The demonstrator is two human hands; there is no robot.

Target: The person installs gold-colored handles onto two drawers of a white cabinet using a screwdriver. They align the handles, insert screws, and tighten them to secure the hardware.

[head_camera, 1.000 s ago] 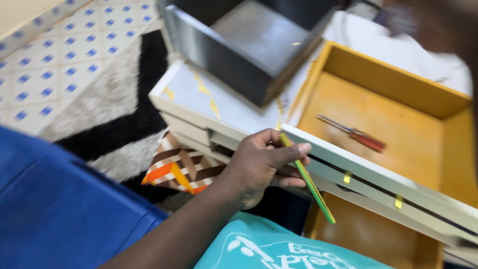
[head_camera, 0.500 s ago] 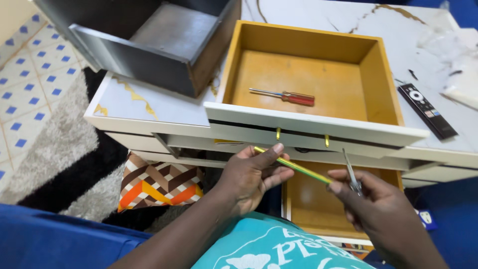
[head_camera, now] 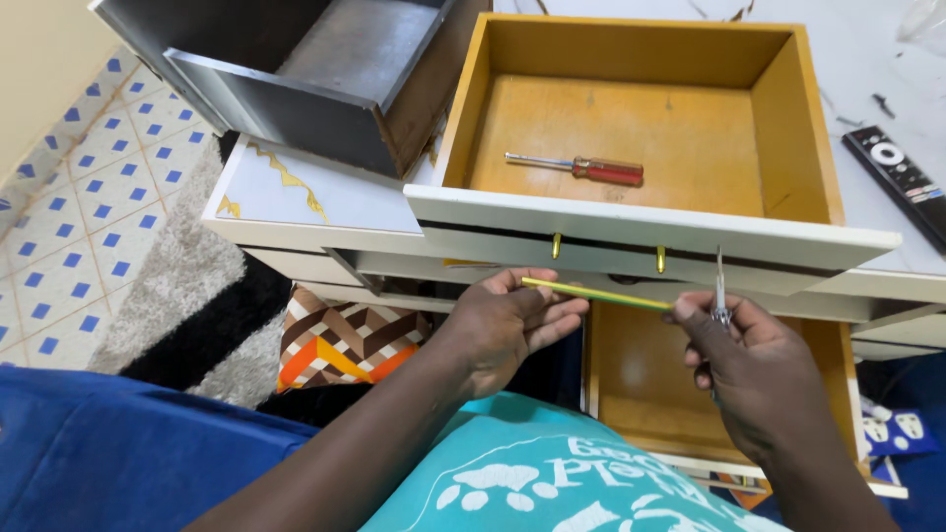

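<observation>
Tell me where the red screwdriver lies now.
The red screwdriver lies inside the yellow drawer on the white table, beyond both hands.

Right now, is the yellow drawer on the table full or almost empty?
Almost empty: the yellow drawer holds only a red-handled screwdriver.

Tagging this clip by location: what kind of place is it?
Most likely a room in a home, with furniture being worked on. A white table carries a pulled-out yellow drawer and a remote control; below are blue-patterned floor tiles and a shaggy rug.
</observation>
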